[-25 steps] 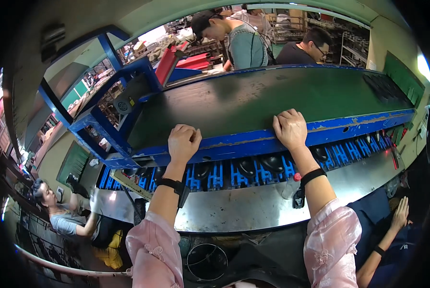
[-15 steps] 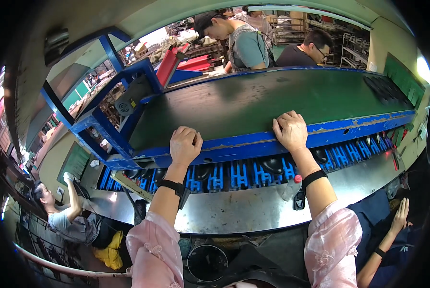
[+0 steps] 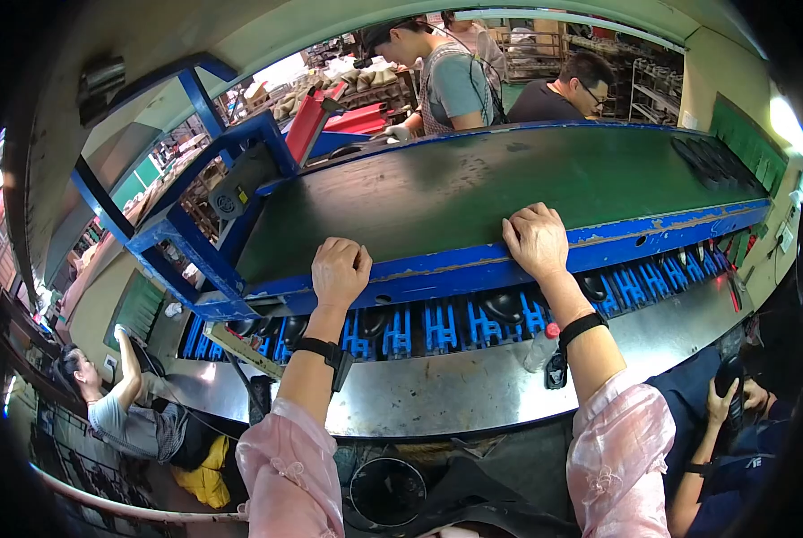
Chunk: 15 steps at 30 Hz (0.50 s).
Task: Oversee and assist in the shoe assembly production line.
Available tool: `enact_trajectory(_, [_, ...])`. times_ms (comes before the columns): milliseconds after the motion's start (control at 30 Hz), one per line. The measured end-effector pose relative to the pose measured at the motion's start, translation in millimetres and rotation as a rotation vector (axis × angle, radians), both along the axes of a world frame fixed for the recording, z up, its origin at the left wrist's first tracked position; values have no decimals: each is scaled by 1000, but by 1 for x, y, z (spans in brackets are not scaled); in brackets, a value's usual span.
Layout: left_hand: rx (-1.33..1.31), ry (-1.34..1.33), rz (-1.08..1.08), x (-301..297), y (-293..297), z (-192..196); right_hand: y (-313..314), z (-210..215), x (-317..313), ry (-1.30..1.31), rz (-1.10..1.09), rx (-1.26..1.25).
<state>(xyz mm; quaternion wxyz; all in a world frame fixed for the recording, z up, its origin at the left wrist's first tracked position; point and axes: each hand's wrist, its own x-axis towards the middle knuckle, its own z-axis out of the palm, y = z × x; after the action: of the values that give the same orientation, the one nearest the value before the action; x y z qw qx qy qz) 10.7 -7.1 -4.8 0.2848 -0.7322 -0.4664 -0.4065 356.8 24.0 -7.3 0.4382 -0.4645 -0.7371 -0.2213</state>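
- On the near blue edge rail point(image 3: 437, 269) of the green conveyor belt point(image 3: 509, 179), both our hands sit side by side, well apart from each other.
- Left hand point(image 3: 339, 269): fingers curled over the rail top, knuckles up, gripping nothing loose. Looks like a brace or rest, not a pick.
- Right hand point(image 3: 536, 240): fingers curled the same way, tips on the belt surface just past the rail. Holds no item either.
- Black wristbands point(image 3: 316, 348) on both wrists; pink sleeves point(image 3: 617, 448) pushed back at the forearms, probably to stay clear of the moving line.
- Belt in front of our hands carries nothing; a cluster of dark flat pieces point(image 3: 720, 157) lies at its far right end.
- Below the rail, a lower line of blue holders point(image 3: 437, 327) carries dark rounded parts point(image 3: 505, 307); we can't tell what they are.
- Steel shelf point(image 3: 437, 394) under that has a small red-capped bottle point(image 3: 545, 345), just beside our right wrist, in easy reach.
- Two people point(image 3: 509, 85) work across the belt; others sit low at left and right.
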Motion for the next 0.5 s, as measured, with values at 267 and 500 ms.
enact_trajectory(267, [-4,-23,-9,0,1,0,-1,1,0,2,-5,8])
enact_trajectory(500, [-3,-32,-1,0,0,1,-3,2,-1,4,-10,3])
